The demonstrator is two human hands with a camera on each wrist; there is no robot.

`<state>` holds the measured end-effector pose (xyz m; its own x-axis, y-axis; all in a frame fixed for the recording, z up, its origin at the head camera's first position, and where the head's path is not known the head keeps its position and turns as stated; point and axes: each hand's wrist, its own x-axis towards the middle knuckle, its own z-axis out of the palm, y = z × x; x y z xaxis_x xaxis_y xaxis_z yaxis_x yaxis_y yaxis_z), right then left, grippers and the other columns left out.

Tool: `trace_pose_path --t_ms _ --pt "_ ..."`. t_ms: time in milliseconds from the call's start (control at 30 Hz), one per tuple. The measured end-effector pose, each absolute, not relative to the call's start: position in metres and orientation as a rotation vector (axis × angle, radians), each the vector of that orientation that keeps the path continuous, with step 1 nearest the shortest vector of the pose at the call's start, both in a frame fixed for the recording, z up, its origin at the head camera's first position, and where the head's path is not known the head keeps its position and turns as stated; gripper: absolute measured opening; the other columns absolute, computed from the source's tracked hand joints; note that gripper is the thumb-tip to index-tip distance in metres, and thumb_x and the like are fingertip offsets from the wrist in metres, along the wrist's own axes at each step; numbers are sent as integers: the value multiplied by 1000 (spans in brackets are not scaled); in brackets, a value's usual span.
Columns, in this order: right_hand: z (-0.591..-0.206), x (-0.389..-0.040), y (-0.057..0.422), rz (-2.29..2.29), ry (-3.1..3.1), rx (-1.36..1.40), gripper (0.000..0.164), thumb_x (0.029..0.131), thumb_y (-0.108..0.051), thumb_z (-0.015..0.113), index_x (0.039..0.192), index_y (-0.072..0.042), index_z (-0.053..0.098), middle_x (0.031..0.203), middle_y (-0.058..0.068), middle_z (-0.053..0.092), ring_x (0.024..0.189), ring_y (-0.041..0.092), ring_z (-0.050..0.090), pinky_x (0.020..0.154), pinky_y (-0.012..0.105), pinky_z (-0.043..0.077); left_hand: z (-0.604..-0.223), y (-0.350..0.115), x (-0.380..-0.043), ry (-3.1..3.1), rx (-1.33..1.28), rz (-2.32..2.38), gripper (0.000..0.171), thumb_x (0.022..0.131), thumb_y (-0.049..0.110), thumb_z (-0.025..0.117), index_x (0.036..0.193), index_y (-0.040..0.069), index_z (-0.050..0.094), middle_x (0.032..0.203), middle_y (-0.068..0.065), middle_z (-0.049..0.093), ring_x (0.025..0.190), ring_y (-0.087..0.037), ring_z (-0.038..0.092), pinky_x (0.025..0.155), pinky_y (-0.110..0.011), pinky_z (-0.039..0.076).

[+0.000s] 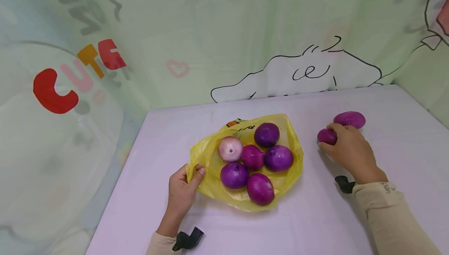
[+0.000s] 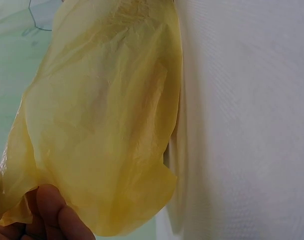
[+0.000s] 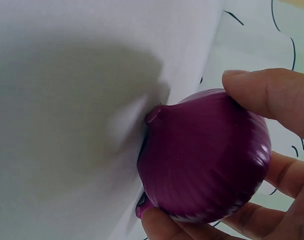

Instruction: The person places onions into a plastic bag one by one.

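Observation:
In the head view my left hand (image 1: 184, 188) pinches the left edge of a yellow plastic bag (image 1: 207, 186), thumb on the near side. Several onions lie in the spread bag, among them a pale pink onion (image 1: 230, 149) and a dark purple onion (image 1: 267, 135). Far to the right, my right hand (image 1: 350, 151) grips a purple onion (image 1: 326, 136) at the table surface. The right wrist view shows this onion (image 3: 206, 157) between thumb and fingers, its stem end facing the table. Another purple onion (image 1: 350, 119) lies just beyond that hand. Yellow film fills much of the left wrist view.
A white cloth covers the table (image 1: 305, 224). Behind it hangs a pale green printed curtain (image 1: 196, 32) with cartoon outlines and coloured letters. Black straps (image 1: 189, 239) sit at both wrists, by the beige sleeves (image 1: 396, 220).

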<state>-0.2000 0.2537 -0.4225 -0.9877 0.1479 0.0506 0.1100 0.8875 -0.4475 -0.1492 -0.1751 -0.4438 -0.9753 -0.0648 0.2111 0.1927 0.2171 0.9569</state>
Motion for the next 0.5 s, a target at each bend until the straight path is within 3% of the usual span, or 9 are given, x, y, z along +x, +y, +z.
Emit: trace_pose_path --t_ms 500 --pt "-425 -196 248 745 -2955 -233 69 89 -22 80 142 9 47 134 41 43 113 60 46 90 75 47 -444 -175 -150 -2287 -128 -1825 10 95 7 75 98 -2 74 81 -9 67 69 -11 61 61 -22 53"
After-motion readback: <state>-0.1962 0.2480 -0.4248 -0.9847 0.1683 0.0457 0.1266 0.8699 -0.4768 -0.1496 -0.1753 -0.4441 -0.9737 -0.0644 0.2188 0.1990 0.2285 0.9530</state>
